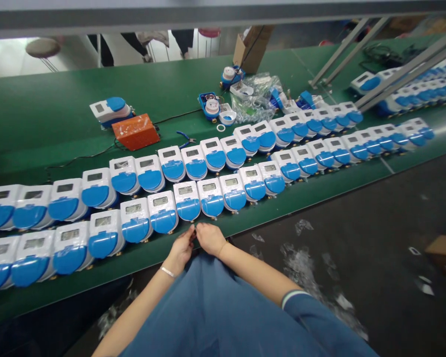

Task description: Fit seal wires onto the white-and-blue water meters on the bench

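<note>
My left hand [181, 248] and my right hand [209, 237] meet at the near edge of the green bench [40, 119], fingertips pinched together at one small spot. What they pinch is too small to make out. A thin bracelet circles my left wrist. Just beyond my fingers stands a white water meter with a blue cover [188, 200], one of several in two long rows [267, 148] running across the bench. The meters show small grey displays on top.
An orange box [136, 131] with a cable lies behind the rows, beside a lone meter [109, 110] and blue-handled pliers [184, 137]. Open meter bodies [210, 105], clear plastic bags [254, 94] and a cardboard box [250, 47] sit farther back. Plastic scraps litter the dark floor [357, 238].
</note>
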Motion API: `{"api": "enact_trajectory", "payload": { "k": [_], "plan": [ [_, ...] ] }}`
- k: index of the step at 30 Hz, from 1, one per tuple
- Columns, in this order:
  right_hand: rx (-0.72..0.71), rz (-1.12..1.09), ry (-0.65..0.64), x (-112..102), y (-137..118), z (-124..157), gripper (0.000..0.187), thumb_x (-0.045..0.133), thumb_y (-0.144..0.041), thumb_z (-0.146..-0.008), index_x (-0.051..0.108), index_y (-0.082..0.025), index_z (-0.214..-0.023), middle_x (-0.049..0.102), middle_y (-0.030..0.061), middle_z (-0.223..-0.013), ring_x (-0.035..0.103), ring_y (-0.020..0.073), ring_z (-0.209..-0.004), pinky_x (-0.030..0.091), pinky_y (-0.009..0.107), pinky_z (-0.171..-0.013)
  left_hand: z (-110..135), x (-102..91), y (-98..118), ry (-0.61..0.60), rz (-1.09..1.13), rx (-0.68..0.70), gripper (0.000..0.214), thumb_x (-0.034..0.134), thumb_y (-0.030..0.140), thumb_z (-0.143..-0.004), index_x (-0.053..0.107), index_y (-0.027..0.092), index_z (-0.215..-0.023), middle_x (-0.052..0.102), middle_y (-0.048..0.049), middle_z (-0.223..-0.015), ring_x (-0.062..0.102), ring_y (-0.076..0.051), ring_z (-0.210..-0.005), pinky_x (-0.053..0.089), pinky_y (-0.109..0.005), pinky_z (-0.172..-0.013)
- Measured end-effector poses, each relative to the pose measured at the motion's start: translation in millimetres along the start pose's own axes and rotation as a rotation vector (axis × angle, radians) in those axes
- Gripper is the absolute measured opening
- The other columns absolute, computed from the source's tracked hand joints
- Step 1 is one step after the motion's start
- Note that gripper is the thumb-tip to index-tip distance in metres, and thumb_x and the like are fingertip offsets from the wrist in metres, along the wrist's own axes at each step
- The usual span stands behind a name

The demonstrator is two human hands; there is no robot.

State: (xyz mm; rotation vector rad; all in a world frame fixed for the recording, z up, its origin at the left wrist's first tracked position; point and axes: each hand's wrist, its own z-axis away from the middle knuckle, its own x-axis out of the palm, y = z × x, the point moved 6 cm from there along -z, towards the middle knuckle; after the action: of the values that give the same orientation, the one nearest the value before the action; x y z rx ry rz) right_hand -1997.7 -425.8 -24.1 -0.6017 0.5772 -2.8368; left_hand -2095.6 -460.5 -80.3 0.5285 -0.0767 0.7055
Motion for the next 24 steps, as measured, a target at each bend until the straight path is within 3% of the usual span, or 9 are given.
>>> {"api": "enact_trajectory", "payload": {
  "k": [5, 14, 20, 24],
  "plan": [
    [-0.107, 0.24, 0.071, 0.1, -7.6, 5.6, 0.014, 0.04, -0.02, -0.085, 0.043, -0.019, -0.072, 0.051, -0.0009, -0.057, 0.047, 0.01, -0.045, 0.039, 0.018, -0.043, -1.9, 0.2, 4.4, -0.039, -0.031, 0.047, 0.018, 0.077, 0.024, -0.066, 0.063, 0.013, -0.068, 0.063, -0.002, -0.065, 0.053, -0.009, -0.055, 0.034, -0.022, -0.049],
    [-0.279, 0.693, 0.234, 3.4, -20.6, 5.1, 0.015, 0.04, -0.025, -0.09, 0.05, -0.018, -0.081, 0.06, 0.0051, -0.07, 0.06, 0.0147, -0.063, 0.046, 0.023, -0.056, -11.1, -3.4, 1.8, 0.013, 0.031, 0.043, 0.014, 0.076, 0.02, -0.068, 0.063, 0.014, -0.07, 0.064, -0.0015, -0.067, 0.053, -0.009, -0.056, 0.032, -0.021, -0.047],
    [-0.317, 0.711, 0.277, -5.7, -16.1, -1.0, 0.016, 0.041, -0.027, -0.09, 0.05, -0.019, -0.078, 0.06, 0.0063, -0.072, 0.06, 0.0158, -0.068, 0.045, 0.023, -0.059, -11.7, 2.8, -0.3, -0.017, 0.034, 0.018, 0.016, 0.076, 0.025, -0.068, 0.065, 0.013, -0.072, 0.065, -0.0027, -0.069, 0.054, -0.01, -0.057, 0.035, -0.022, -0.049],
    [-0.318, 0.608, 0.332, -11.0, -14.7, -19.5, 0.022, 0.038, -0.023, -0.09, 0.045, -0.019, -0.069, 0.054, 0.0029, -0.064, 0.053, 0.0124, -0.056, 0.041, 0.021, -0.051, -12.9, 5.3, 2.6, -0.02, 0.043, 0.047, 0.017, 0.077, 0.024, -0.067, 0.064, 0.014, -0.071, 0.065, -0.002, -0.067, 0.055, -0.01, -0.057, 0.038, -0.022, -0.051]
  ]
}}
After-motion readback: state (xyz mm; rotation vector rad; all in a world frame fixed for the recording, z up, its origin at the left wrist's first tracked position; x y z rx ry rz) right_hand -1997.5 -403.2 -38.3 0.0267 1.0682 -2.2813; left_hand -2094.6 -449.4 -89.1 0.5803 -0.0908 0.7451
